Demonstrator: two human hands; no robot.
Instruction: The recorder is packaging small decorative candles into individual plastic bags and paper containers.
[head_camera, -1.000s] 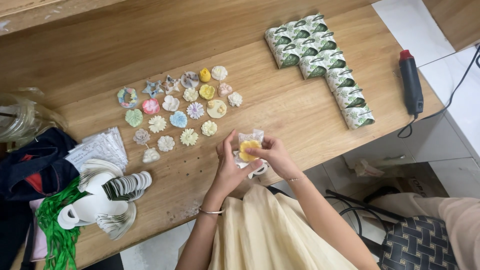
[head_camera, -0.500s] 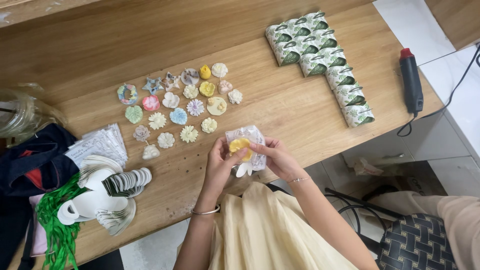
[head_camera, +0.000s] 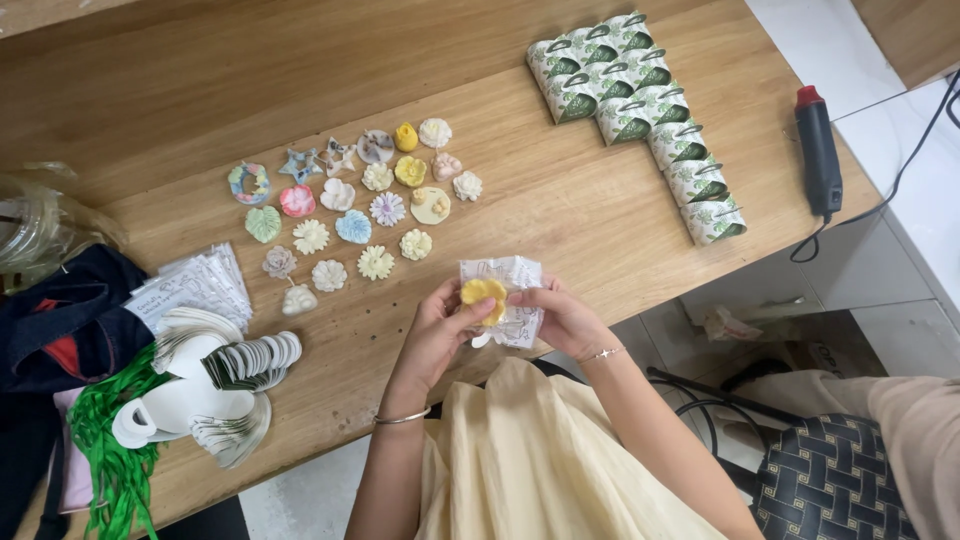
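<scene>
ribbon (head_camera: 110, 470): green tangle, far left of the pouch, at the table's (head_camera: 600, 220) near edge.
tags (head_camera: 245, 360): fanned white stack, left of the pouch, just beside the ribbon.
shapes (head_camera: 350, 215): small pastel flowers, stars and hearts in loose rows, up and left of the pouch, apart from my hands.
left hand (head_camera: 435, 335): my thumb and fingers are pinched on the yellow piece (head_camera: 483, 295), holding it against the pouch's left side.
pouch (head_camera: 510, 300): small clear printed bag at the table's near edge, between both my hands, with the piece at its left edge; I cannot tell whether the piece is partly inside.
right hand (head_camera: 565, 320): my fingers are closed around the pouch's right side, gripping the film from behind.
doing it well, as I judge: I hold the piece by its rim with light pressure so its moulded face is not marred, and keep the film taut in my right hand.
boxes (head_camera: 640, 110): green-and-white row, up and right of the pouch, well apart.
glue gun (head_camera: 818, 150): black, red-tipped, far right of the pouch.
</scene>
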